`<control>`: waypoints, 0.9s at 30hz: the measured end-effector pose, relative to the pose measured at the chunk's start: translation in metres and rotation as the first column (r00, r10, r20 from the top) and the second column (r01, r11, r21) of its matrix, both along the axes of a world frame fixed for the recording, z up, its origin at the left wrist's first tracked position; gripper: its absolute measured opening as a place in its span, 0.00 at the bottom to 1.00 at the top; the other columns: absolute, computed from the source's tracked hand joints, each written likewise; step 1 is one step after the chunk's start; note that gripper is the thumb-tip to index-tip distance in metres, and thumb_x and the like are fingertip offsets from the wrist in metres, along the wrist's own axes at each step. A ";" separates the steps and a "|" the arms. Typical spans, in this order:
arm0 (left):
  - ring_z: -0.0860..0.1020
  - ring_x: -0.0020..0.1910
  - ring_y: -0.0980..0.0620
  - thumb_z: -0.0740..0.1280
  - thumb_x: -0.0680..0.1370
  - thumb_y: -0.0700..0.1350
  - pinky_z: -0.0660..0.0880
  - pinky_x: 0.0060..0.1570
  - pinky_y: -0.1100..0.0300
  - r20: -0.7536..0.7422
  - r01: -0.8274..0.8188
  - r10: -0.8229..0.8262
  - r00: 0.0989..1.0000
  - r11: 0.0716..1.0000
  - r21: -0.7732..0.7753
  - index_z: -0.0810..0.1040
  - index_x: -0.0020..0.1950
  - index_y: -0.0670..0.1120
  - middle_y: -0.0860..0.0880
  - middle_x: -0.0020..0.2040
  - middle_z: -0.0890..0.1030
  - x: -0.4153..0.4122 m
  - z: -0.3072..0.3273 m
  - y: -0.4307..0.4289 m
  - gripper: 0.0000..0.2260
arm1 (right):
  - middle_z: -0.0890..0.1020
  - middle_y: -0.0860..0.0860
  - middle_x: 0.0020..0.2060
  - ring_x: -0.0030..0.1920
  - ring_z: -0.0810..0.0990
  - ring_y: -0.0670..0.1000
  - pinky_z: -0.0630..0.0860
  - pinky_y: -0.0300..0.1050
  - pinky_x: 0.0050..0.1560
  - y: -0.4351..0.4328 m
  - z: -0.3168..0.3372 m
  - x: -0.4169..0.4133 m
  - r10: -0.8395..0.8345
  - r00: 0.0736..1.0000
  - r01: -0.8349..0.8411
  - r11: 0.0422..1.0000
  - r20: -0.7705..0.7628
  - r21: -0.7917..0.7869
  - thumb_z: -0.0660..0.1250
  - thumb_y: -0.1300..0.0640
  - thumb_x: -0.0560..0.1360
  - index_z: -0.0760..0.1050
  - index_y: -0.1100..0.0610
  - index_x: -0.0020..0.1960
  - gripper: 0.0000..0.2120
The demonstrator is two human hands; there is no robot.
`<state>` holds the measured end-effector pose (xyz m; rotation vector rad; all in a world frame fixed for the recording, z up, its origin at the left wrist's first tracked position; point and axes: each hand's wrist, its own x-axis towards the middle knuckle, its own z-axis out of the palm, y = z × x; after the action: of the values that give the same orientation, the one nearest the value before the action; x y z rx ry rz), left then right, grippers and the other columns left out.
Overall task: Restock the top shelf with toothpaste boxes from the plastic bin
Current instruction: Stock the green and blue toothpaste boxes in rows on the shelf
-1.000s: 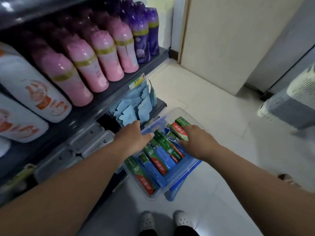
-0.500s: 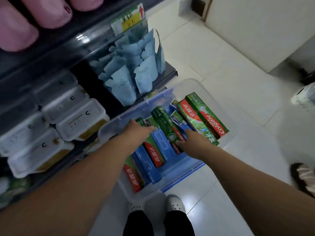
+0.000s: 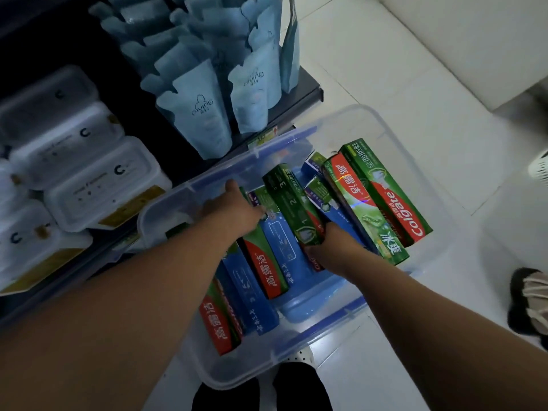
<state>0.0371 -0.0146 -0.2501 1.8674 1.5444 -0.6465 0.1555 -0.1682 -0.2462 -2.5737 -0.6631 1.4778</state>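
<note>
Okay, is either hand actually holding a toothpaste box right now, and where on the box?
The right hand grips the dark green toothpaste box at its near end. The left hand rests on boxes in the plastic bin; no clear grip shows.

Head view, steep downward, close over bin (image 3: 415, 137).

white tiled floor (image 3: 370, 84) — clear plastic bin (image 3: 415, 161) on it
</note>
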 end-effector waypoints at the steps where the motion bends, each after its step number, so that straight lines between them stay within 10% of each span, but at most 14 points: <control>1: 0.71 0.63 0.36 0.66 0.71 0.66 0.70 0.59 0.44 -0.014 0.002 -0.002 1.000 1.000 0.030 0.52 0.74 0.50 0.40 0.64 0.75 0.000 -0.003 -0.002 0.40 | 0.76 0.58 0.61 0.59 0.76 0.59 0.75 0.53 0.58 0.000 -0.001 0.000 -0.004 1.000 0.004 1.000 0.000 0.006 0.69 0.51 0.75 0.65 0.58 0.67 0.25; 8: 0.74 0.58 0.38 0.73 0.71 0.57 0.61 0.44 0.51 -0.011 -0.077 0.081 0.997 0.974 0.213 0.52 0.72 0.48 0.40 0.61 0.78 0.004 -0.010 -0.017 0.39 | 0.80 0.56 0.54 0.53 0.79 0.57 0.78 0.53 0.53 -0.001 0.005 0.002 -0.163 0.974 0.176 0.982 -0.158 0.067 0.71 0.55 0.74 0.71 0.59 0.63 0.20; 18: 0.77 0.45 0.41 0.67 0.73 0.45 0.71 0.36 0.52 0.440 -0.337 0.248 0.863 0.932 0.135 0.54 0.65 0.48 0.42 0.52 0.76 -0.011 0.068 -0.019 0.27 | 0.83 0.52 0.51 0.53 0.81 0.51 0.79 0.48 0.51 -0.016 0.068 0.007 -0.279 0.787 0.363 0.930 -0.550 0.048 0.69 0.57 0.76 0.76 0.47 0.52 0.08; 27: 0.78 0.41 0.46 0.70 0.71 0.39 0.80 0.36 0.49 0.645 -0.489 0.433 0.630 0.866 -0.103 0.59 0.56 0.51 0.45 0.47 0.74 -0.042 0.198 -0.022 0.23 | 0.81 0.57 0.55 0.55 0.81 0.57 0.80 0.53 0.54 -0.018 0.184 0.010 -0.195 0.734 0.385 0.909 -0.651 0.162 0.69 0.69 0.73 0.74 0.55 0.60 0.18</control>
<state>-0.0049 -0.0368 -0.0520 1.4068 1.4662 0.3059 0.1651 -0.1865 -0.0622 -1.6980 -0.3182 1.8034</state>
